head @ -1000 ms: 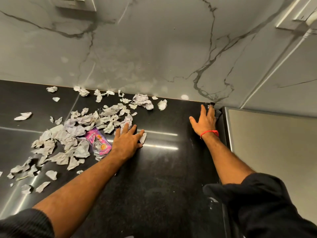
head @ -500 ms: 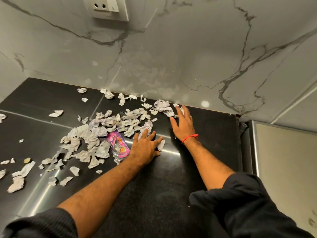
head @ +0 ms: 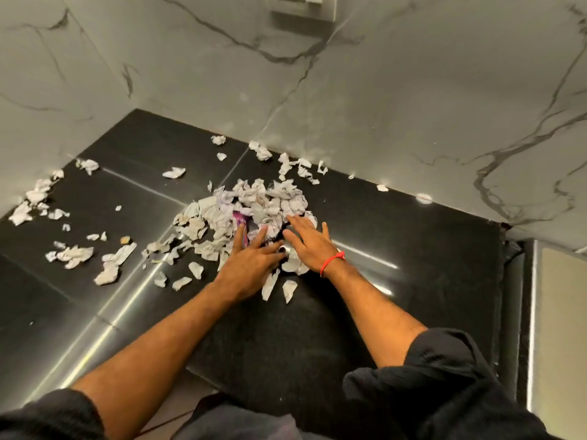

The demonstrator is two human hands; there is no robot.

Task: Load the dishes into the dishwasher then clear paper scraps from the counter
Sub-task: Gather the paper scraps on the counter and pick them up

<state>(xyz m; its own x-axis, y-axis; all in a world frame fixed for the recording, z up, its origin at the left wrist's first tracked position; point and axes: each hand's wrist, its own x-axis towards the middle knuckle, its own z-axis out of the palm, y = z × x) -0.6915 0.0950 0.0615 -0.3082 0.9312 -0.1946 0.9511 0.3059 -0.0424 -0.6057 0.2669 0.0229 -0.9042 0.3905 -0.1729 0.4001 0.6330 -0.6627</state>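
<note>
A heap of torn white paper scraps (head: 254, 201) lies on the black counter (head: 397, 223) near the marble back wall. A pink-purple wrapper (head: 242, 221) is half buried in it. My left hand (head: 251, 260) lies flat on the heap's near edge, fingers straight, touching the wrapper. My right hand (head: 309, 241), with a red thread at the wrist, lies flat beside it against the heap's right side, fingers spread. More scraps (head: 74, 254) are strewn to the left and along the left wall (head: 35, 195). No dishes or dishwasher are in view.
Marble walls meet in a corner at the back left. A socket plate (head: 305, 7) sits high on the back wall. A steel surface (head: 559, 328) adjoins the counter on the right. A few scraps (head: 289, 289) lie near my wrists.
My right hand has swept left across the counter, pushing scraps into the heap beside my left hand. The pile is tighter and covers most of the wrapper. The view has shifted left.
</note>
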